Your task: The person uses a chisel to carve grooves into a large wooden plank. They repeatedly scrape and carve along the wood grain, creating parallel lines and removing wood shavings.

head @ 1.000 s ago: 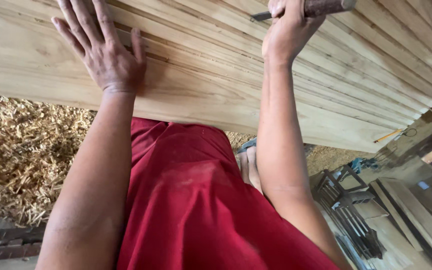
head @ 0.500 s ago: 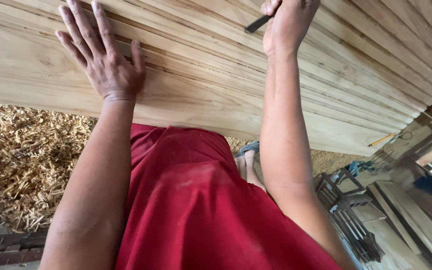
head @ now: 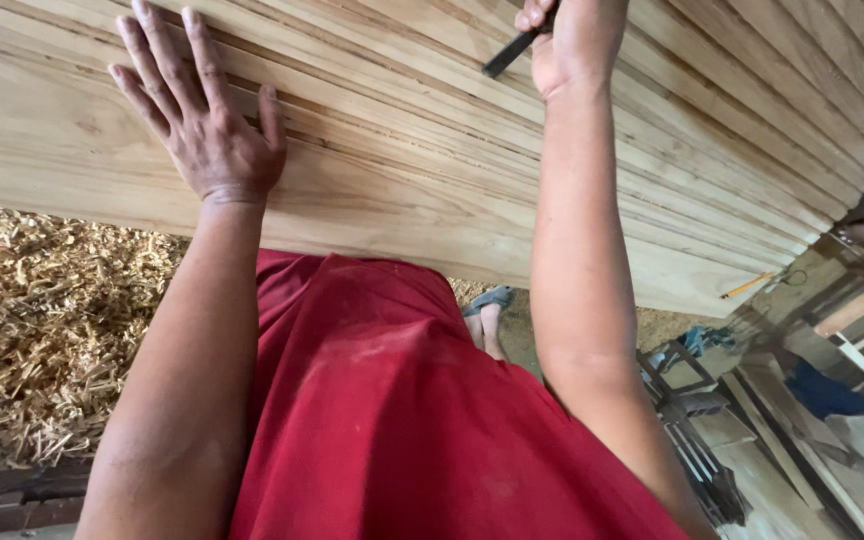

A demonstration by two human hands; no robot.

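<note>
- The left hand is laid flat and open on the stack of wooden planks, fingers spread and pointing up and away, palm pressed onto the pale top board. Nothing is gripped by it.
- The right hand is closed in a fist around a dark narrow tool up at the top edge of the view. Only the short dark end is seen poking out down-left of the fist; the rest is cut off, so what kind of tool it is can't really be told.
- That tool's long axis is run diagonally, from upper right inside the fist to lower left, with the visible tip held just above the plank surface. Whether it's actually touching the wood can't be made out.
- The two hands are kept well apart, one on the left part of the stack and one toward the middle-top.
- Count-wise: two hands, one tool, and a whole lot of planks, too many thin edges to be counted properly. Their long axis is slanted from upper left down to lower right.
- A red garment is seen below the arms, and one foot in a sandal beside it.
- Wood shavings are piled on the floor at left, loose, not held in any container.
- Metal frames and boards are scattered at lower right.
</note>
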